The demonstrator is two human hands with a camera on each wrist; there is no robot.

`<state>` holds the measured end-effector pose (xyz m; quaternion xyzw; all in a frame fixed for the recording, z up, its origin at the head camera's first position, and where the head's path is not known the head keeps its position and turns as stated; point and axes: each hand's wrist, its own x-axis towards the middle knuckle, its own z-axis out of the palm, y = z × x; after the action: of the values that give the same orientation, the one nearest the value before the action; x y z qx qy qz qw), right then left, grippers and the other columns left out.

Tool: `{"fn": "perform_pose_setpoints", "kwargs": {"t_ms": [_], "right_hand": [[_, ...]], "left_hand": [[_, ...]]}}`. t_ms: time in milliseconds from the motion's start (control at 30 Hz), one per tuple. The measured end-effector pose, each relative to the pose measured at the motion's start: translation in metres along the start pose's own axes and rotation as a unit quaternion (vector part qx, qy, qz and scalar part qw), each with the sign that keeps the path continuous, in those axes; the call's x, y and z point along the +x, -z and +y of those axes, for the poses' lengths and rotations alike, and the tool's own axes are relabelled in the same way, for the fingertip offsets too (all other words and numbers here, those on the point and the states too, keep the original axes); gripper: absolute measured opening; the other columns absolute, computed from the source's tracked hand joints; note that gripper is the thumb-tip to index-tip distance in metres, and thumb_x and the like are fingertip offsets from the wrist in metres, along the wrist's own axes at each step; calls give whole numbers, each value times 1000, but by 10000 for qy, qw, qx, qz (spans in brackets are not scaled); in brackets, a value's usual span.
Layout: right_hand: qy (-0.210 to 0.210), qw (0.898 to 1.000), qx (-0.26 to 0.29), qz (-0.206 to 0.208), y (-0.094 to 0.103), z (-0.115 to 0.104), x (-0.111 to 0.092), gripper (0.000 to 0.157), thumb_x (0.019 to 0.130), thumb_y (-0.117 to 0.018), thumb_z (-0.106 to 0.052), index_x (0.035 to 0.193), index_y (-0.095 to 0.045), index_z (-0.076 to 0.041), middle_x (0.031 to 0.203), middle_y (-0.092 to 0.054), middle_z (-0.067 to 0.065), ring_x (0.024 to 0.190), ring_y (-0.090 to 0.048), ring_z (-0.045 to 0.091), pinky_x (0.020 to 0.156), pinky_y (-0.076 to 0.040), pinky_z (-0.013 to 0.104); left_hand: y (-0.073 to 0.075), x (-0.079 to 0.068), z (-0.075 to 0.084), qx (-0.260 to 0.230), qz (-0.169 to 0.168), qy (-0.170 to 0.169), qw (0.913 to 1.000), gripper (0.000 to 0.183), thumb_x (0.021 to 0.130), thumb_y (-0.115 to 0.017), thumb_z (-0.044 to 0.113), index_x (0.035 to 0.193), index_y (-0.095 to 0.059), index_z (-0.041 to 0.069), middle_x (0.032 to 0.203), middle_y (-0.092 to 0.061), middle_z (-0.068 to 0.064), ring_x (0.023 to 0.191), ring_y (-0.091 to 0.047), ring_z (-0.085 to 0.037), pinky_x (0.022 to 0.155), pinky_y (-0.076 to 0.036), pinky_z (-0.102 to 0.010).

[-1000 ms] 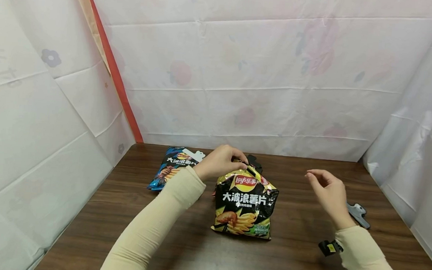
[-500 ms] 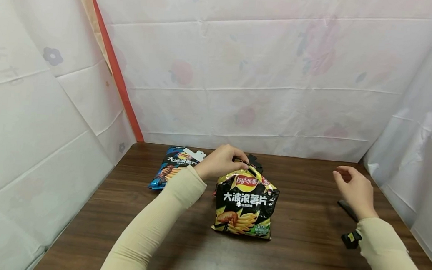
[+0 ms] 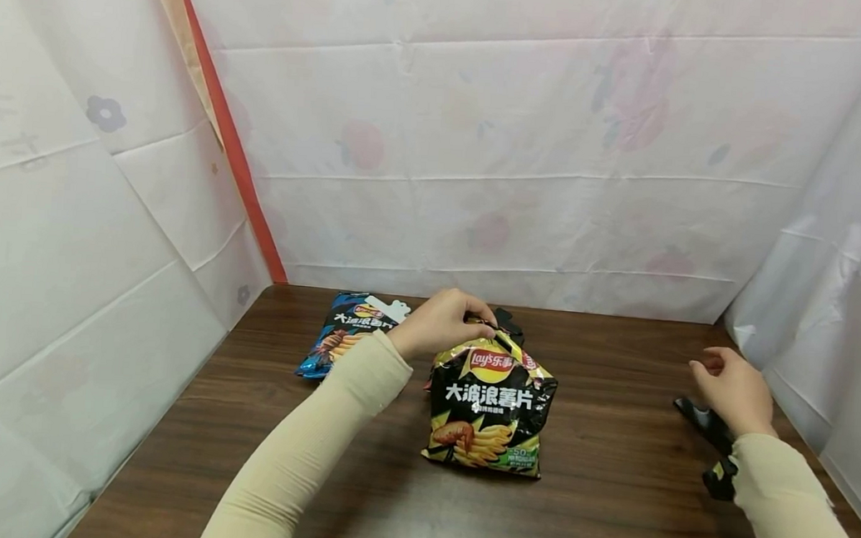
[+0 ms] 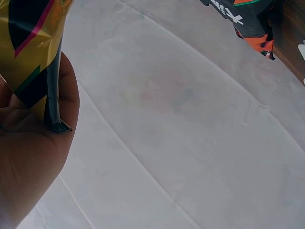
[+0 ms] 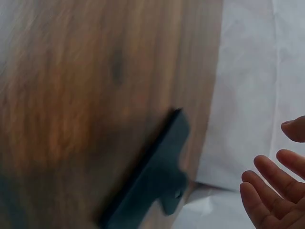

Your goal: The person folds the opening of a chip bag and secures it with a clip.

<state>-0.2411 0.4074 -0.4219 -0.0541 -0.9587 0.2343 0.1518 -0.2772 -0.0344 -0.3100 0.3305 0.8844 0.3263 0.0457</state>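
Observation:
A black and yellow Lay's chip bag (image 3: 491, 415) stands on the table in mid view, its top folded over. My left hand (image 3: 442, 324) pinches that folded top between thumb and fingers; the left wrist view shows the hand (image 4: 38, 138) around the bag's yellow edge (image 4: 35, 76). At the right, my right hand (image 3: 737, 395) hovers over a dark grey bag clip (image 3: 701, 420) and partly covers it. In the right wrist view the clip (image 5: 152, 174) lies on the wood, apart from my loosely bent, bare fingers (image 5: 259, 200).
Behind my left forearm lies a blue chip bag (image 3: 343, 338) with a white clip (image 3: 392, 310) on its top. A black clip (image 3: 509, 324) shows behind the held bag. Sheets hang at the table's back and sides. A small black device (image 3: 719, 481) is on my right wrist.
My right hand has moved right from beside the held bag to over the grey clip, and lower at the end. The left hand and its chip bag have stayed in place.

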Motion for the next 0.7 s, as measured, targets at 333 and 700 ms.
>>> {"fn": "perform_pose_setpoints", "kwargs": {"t_ms": [333, 700], "right_hand": [[-398, 9966, -365, -615, -3, 24, -6, 57, 97, -55, -32, 130, -47, 14, 101, -65, 32, 69, -62, 34, 56, -47, 42], [-931, 9880, -670, -1034, -5, 36, -10, 60, 92, -59, -33, 128, -48, 13, 126, -50, 41, 97, -55, 57, 66, -47, 53]], "left_hand": [[0, 0, 1, 12, 2, 11, 10000, 15, 95, -67, 23, 102, -76, 15, 86, -74, 2, 41, -27, -8, 48, -31, -24], [0, 1, 1, 92, -29, -10, 10000, 16, 95, -66, 24, 104, -76, 15, 84, -74, 0, 41, -27, -8, 47, -31, -23]]}}
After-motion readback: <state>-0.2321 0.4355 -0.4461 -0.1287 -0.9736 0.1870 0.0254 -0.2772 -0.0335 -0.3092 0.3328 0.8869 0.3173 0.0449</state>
